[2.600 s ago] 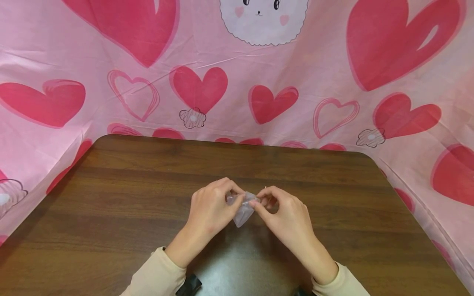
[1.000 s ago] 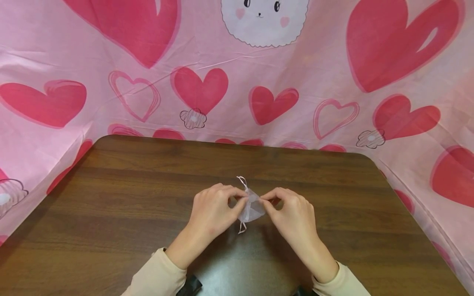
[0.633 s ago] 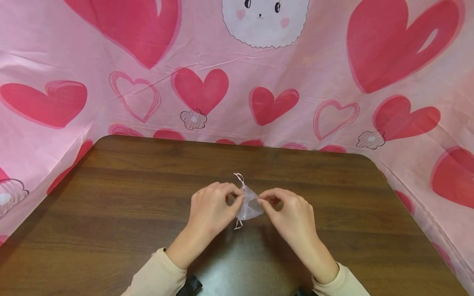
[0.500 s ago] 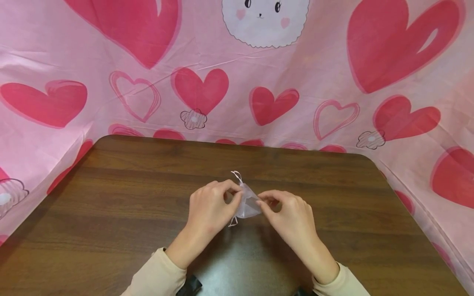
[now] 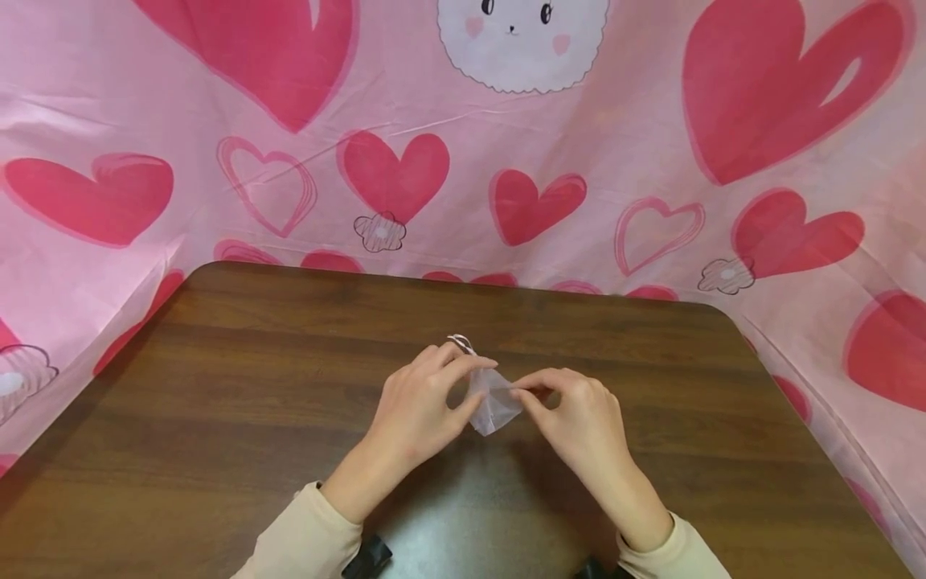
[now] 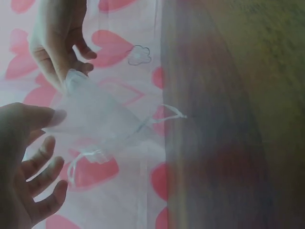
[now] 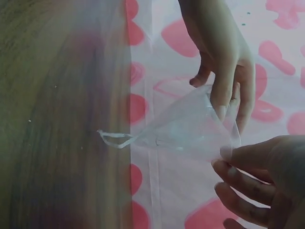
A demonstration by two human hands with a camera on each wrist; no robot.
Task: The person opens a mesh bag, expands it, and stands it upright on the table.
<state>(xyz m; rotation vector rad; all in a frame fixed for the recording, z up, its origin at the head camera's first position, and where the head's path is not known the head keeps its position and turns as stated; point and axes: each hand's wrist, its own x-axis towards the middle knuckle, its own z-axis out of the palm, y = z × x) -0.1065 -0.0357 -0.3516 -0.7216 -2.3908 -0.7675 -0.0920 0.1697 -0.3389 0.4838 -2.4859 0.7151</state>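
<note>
A small sheer white drawstring pouch [image 5: 493,412] is stretched between both hands above the table. My right hand [image 5: 582,410] pinches its edge between thumb and forefinger, as the right wrist view also shows at the pouch's [image 7: 186,129] mouth. My left hand [image 5: 419,402] is at the pouch's other side, forefinger extended over the fabric and thumb apart from it. In the left wrist view, the left hand [image 6: 24,157] has its thumb against the fabric and other fingers spread loosely. A thin white drawstring loop [image 5: 460,343] sticks out beyond the left fingers.
The dark brown wooden table [image 5: 289,354] lies beneath the hands. Behind it and along both sides hangs a pink cloth [image 5: 463,104] printed with hearts. Black straps [image 5: 367,556] show at the sleeve cuffs.
The pouch has been turned and drawn out between the hands. Since half a second ago, the left forefinger and thumb have parted, and the lower drawstring loop has left the head view.
</note>
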